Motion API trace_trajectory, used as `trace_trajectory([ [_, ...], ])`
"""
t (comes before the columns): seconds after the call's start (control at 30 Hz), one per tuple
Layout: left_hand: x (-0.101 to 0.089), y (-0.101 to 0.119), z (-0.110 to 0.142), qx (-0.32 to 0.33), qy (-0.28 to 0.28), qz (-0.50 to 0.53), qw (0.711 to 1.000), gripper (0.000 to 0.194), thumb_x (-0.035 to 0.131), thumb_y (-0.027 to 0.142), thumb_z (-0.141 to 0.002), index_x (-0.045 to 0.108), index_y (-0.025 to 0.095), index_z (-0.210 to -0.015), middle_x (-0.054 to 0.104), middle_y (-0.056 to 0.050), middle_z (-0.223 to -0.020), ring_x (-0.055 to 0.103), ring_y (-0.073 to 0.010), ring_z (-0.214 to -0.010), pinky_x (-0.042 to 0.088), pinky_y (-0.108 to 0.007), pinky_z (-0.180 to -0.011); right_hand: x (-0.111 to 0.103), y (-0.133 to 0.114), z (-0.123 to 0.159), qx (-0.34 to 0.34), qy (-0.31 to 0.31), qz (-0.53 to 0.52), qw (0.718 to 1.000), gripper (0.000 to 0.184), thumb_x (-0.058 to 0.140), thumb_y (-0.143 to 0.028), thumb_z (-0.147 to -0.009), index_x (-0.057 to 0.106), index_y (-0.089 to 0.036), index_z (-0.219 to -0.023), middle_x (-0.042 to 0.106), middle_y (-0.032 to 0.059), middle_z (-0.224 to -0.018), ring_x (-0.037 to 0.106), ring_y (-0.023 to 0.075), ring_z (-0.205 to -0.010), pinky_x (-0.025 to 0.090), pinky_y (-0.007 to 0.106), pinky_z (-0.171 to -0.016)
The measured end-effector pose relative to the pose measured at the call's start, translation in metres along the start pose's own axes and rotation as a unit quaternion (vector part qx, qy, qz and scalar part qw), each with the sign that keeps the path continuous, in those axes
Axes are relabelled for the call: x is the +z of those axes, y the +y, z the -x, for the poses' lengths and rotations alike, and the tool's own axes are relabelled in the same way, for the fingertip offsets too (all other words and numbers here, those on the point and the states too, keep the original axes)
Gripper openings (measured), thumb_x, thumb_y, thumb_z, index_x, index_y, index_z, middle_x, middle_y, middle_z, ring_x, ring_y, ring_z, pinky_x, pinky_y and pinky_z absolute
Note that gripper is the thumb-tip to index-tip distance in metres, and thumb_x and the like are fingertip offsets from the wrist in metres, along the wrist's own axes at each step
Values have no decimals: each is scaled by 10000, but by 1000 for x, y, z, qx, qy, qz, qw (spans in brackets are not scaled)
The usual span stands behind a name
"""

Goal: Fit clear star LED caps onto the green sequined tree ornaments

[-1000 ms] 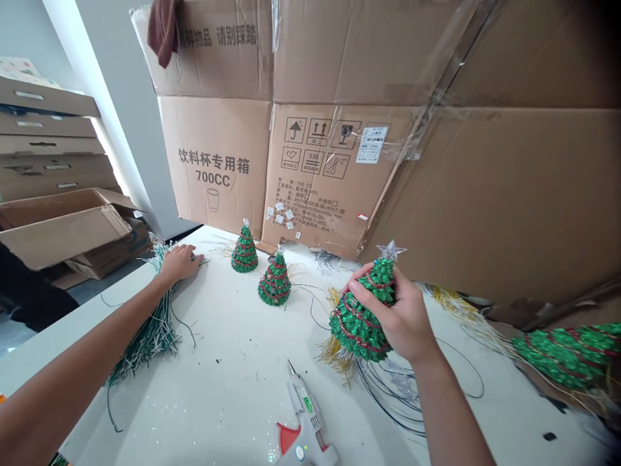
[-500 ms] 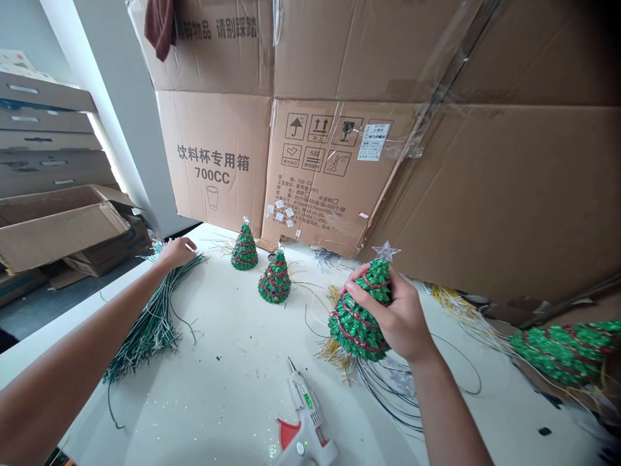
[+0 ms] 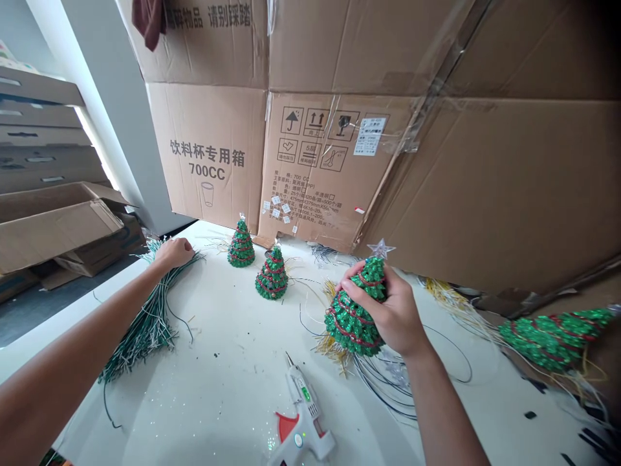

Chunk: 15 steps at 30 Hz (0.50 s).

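Observation:
My right hand (image 3: 395, 310) is wrapped round a small green Christmas tree (image 3: 356, 317) with red trim and a clear star (image 3: 381, 248) on top. It is held tilted above the table. On the left, my left hand (image 3: 174, 254) is closed at the upper end of a bundle of green wires (image 3: 150, 323); its fingertips are partly hidden, but they seem to grip wire there. Two more small Christmas trees, one farther back (image 3: 241, 244) and one nearer (image 3: 272, 275), stand upright between my hands. A white glue gun (image 3: 305, 414) with a red trigger lies at the front.
Large cardboard sheets (image 3: 208, 116) wall off the back of the white table (image 3: 218, 401). Yellow-tipped wires (image 3: 334, 353) and coiled dark wires (image 3: 383, 388) lie under the held tree. Another green tree (image 3: 548, 340) lies on its side at right. Open cartons (image 3: 58, 233) stand beyond the left edge.
My left hand's fingers, apart before, have closed at the wire bundle. The right hand keeps its hold on the tree. The whole view has shifted slightly.

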State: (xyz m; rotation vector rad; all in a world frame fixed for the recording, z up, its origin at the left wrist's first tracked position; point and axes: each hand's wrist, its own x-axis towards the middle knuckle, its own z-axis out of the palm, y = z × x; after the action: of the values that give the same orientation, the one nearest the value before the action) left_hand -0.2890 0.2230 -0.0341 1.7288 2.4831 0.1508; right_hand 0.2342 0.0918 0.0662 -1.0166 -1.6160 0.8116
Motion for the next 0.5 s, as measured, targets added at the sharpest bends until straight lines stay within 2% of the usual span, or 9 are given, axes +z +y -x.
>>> trace_trajectory([
  [0.5, 4, 5, -5, 9, -2, 12, 1000, 402, 717, 401, -1050, 663, 182, -1384, 679, -122, -1402, 709, -283, -1196, 637, -494, -1003, 2, 3, 0, 11, -6, -3, 1000, 237, 821, -461, -934, 681, -271, -946, 724, 15, -898, 683, 247, -813, 609, 414, -795],
])
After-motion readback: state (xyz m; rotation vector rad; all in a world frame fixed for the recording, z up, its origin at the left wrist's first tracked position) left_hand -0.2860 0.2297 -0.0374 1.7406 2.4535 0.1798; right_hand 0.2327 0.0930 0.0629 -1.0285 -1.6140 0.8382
